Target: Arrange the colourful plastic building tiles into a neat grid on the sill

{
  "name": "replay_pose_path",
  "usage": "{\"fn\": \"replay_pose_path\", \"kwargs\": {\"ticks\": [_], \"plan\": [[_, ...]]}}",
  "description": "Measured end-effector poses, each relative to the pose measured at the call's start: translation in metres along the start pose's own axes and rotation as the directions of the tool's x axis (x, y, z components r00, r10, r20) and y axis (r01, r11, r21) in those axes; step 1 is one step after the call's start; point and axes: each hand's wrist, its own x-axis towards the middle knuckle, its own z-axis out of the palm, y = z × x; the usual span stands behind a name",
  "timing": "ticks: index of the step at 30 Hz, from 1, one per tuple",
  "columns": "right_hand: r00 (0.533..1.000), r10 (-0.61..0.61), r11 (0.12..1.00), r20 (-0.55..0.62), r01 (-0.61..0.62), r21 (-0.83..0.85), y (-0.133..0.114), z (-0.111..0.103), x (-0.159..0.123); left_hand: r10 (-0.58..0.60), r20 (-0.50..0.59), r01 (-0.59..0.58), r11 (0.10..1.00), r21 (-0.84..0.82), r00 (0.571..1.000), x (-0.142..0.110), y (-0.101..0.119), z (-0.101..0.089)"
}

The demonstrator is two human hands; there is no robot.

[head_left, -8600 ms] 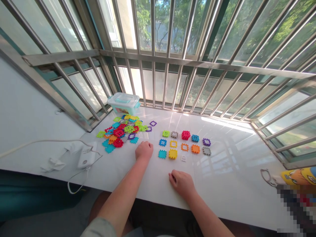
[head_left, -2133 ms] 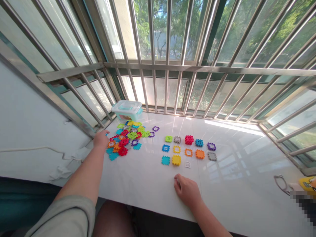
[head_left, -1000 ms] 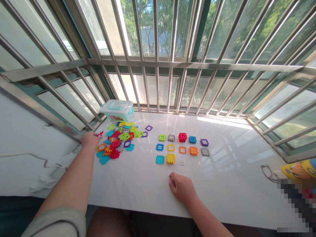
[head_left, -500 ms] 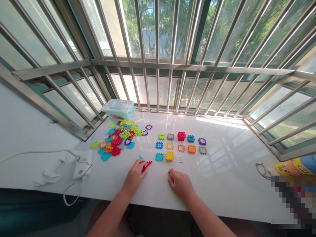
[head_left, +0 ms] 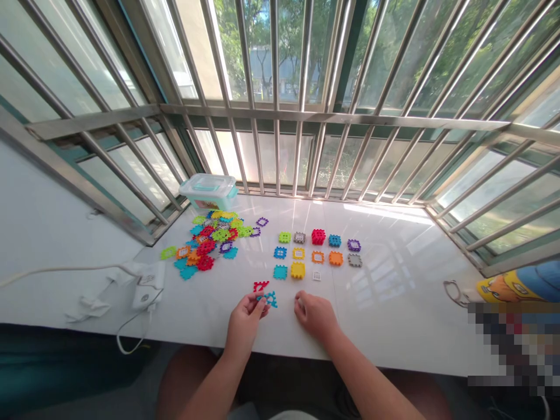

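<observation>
So far, we count three rows of plastic pieces (head_left: pixel 317 254) set out on the white desk (head_left: pixel 394 315): five, five, then a short row of three, with space at its right end. Well to the left, a much bigger heap of pieces (head_left: pixel 207 242) lies unsorted beside a clear plastic box (head_left: pixel 207 192), so most of the pieces are not yet in rows. Between heap and rows, our left hand (head_left: pixel 245 326) has a narrow grip on a teal piece (head_left: pixel 269 299). A red piece (head_left: pixel 261 286) sits right by the fingers, and we cannot tell if it is held too. Our right hand (head_left: pixel 315 317) lies loosely curled on the desk just below the rows, its grip empty as far as we can see.
</observation>
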Motion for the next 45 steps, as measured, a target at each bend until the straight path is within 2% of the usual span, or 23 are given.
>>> {"fn": "replay_pose_path", "kwargs": {"ticks": [4, 7, 10, 12, 15, 17, 19, 21, 23, 26, 29, 32, 36, 39, 42, 45], "plan": [[1.000, 0.008, 0.998, -0.011, -0.008, 0.068, 0.003, 0.000, -0.003, -0.151, 0.055, 0.157, 0.980, -0.126, 0.987, -0.012, -0.016, 0.030], [1.000, 0.000, 0.994, 0.002, 0.000, 0.106, 0.005, 0.001, -0.004, -0.224, 0.149, 0.246, 0.958, -0.149, 0.963, -0.018, -0.023, 0.041], [1.000, -0.014, 0.993, 0.014, 0.012, 0.120, 0.007, 0.002, -0.004, -0.235, 0.219, 0.240, 0.971, 0.001, 0.947, -0.022, -0.024, 0.041], [1.000, -0.009, 0.991, 0.010, 0.007, 0.130, 0.007, 0.002, -0.003, -0.214, 0.252, 0.176, 0.971, 0.162, 0.944, -0.023, -0.022, 0.036], [1.000, -0.001, 0.992, -0.008, 0.002, 0.130, 0.007, 0.001, -0.005, -0.090, 0.270, -0.023, 0.921, 0.388, 0.959, -0.023, -0.013, 0.021], [1.000, -0.016, 0.992, -0.015, 0.018, 0.126, 0.006, -0.003, -0.007, 0.038, 0.250, -0.169, 0.833, 0.527, 0.968, -0.021, -0.005, 0.008], [0.997, -0.082, 0.988, -0.009, 0.082, 0.127, 0.003, -0.008, -0.010, 0.177, 0.221, -0.280, 0.713, 0.643, 0.959, -0.017, 0.002, -0.006], [0.981, -0.195, 0.974, 0.012, 0.192, 0.116, 0.001, -0.012, -0.014, 0.317, 0.202, -0.362, 0.602, 0.712, 0.927, -0.011, 0.004, -0.020], [0.953, -0.301, 0.951, 0.032, 0.298, 0.086, 0.001, -0.014, -0.019, 0.437, 0.202, -0.426, 0.511, 0.747, 0.877, -0.006, 0.002, -0.033], [0.938, -0.346, 0.938, 0.020, 0.345, 0.034, 0.006, -0.013, -0.031, 0.548, 0.246, -0.494, 0.366, 0.789, 0.799, -0.001, -0.005, -0.045], [0.971, -0.234, 0.972, -0.056, 0.233, -0.032, 0.021, -0.014, -0.044, 0.602, 0.302, -0.531, 0.246, 0.811, 0.739, -0.001, -0.013, -0.048], [0.985, -0.064, 0.992, -0.157, 0.046, -0.117, 0.042, -0.020, -0.050, 0.634, 0.299, -0.526, 0.201, 0.826, 0.713, -0.003, -0.017, -0.046], [0.955, 0.108, 0.965, -0.275, -0.167, -0.201, 0.069, -0.026, -0.042, 0.651, 0.287, -0.520, 0.195, 0.832, 0.702, -0.003, -0.018, -0.045], [0.925, 0.193, 0.935, -0.326, -0.274, -0.224, 0.082, -0.027, -0.032, 0.656, 0.308, -0.544, 0.187, 0.818, 0.689, -0.002, -0.018, -0.046], [0.920, 0.191, 0.934, -0.344, -0.278, -0.225, 0.083, -0.027, -0.027, 0.636, 0.388, -0.609, 0.166, 0.775, 0.667, -0.001, -0.016, -0.047], [0.950, 0.070, 0.971, -0.304, -0.135, -0.197, 0.067, -0.023, -0.029, 0.567, 0.533, -0.707, 0.129, 0.695, 0.628, -0.003, -0.010, -0.047]]}}
